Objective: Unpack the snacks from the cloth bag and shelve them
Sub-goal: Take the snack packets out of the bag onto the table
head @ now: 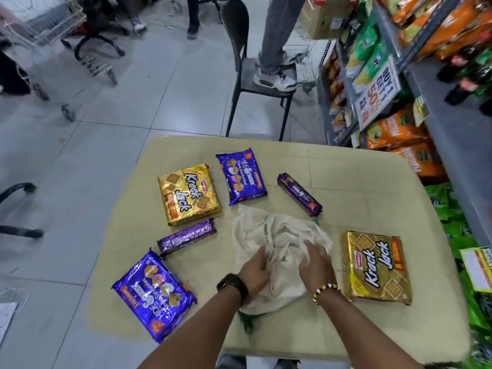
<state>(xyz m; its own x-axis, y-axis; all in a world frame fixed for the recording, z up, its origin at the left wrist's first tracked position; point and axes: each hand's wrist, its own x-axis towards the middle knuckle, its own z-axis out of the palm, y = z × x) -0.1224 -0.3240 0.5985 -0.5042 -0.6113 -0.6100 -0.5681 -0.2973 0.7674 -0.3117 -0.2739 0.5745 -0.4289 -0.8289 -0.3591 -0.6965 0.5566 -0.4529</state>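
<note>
Your left hand [255, 270] and right hand [315, 265] both grip the crumpled cream cloth bag [277, 235] at the middle of the beige table [372, 182], fingers curled into the fabric. Six packs lie flat around the bag, clear of your hands:
- gold square Krack Jack cracker pack [189, 194] at 10 o'clock
- blue Hide & Seek biscuit pack [241, 179] at 11
- purple biscuit roll [299, 194] at 1, just beside the bag
- second gold Krack Jack pack [376, 267] at 3
- second purple roll [186, 237] at 9
- second blue Hide & Seek pack [154, 294] at 8

The stocked snack shelf [426, 75] stands off the table's 2 o'clock side.
</note>
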